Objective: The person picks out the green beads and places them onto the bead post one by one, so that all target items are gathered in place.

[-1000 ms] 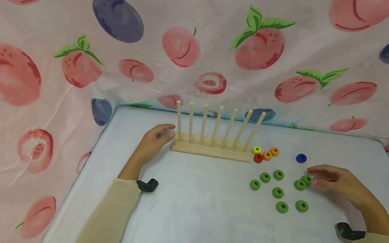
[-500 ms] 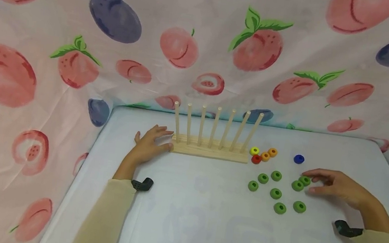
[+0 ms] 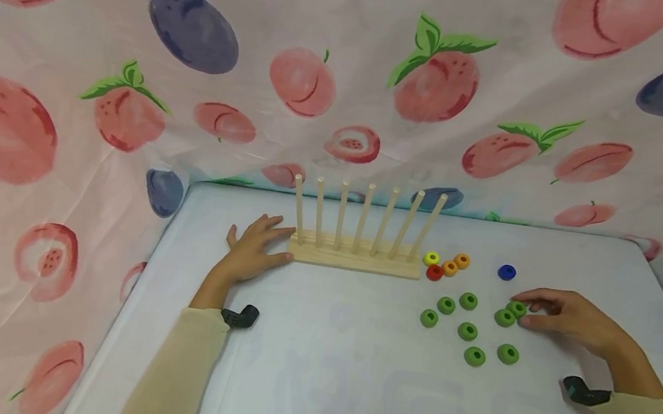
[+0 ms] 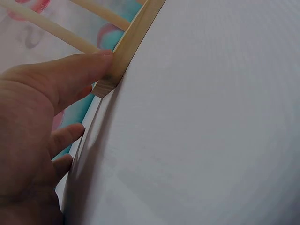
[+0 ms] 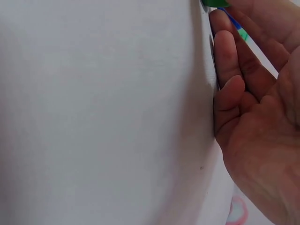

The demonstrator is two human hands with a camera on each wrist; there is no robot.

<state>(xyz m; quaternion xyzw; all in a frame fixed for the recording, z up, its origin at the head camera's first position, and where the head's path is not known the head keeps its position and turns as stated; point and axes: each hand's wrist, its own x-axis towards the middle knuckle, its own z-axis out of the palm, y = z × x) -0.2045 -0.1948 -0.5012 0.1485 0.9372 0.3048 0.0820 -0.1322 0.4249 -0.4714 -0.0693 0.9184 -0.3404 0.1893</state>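
In the head view my left hand [image 3: 252, 249] is at the left end of a wooden peg rack [image 3: 356, 261], a flat base with several upright pegs. Thumb and index finger hold the base's end from front and back; the other fingers spread out behind. The left wrist view shows the thumb [image 4: 84, 70] against the base [image 4: 124, 54]. My right hand [image 3: 578, 323] pinches a green bead [image 3: 516, 308] between thumb and index finger, beside another green bead [image 3: 504, 317]. Only a sliver of green bead [image 5: 215, 2] shows in the right wrist view.
Several more green beads [image 3: 467, 331] lie scattered on the white table [image 3: 336, 373]. By the rack's right end sit a yellow bead [image 3: 431, 259], a red bead [image 3: 434, 272] and two orange beads [image 3: 450, 268]. A blue bead [image 3: 506, 272] lies apart. Fruit-patterned cloth [image 3: 363, 52] hangs behind.
My left hand has spread its fingers and taken hold of the rack's end. The right hand has closed in on the green bead. The head view has shifted slightly.
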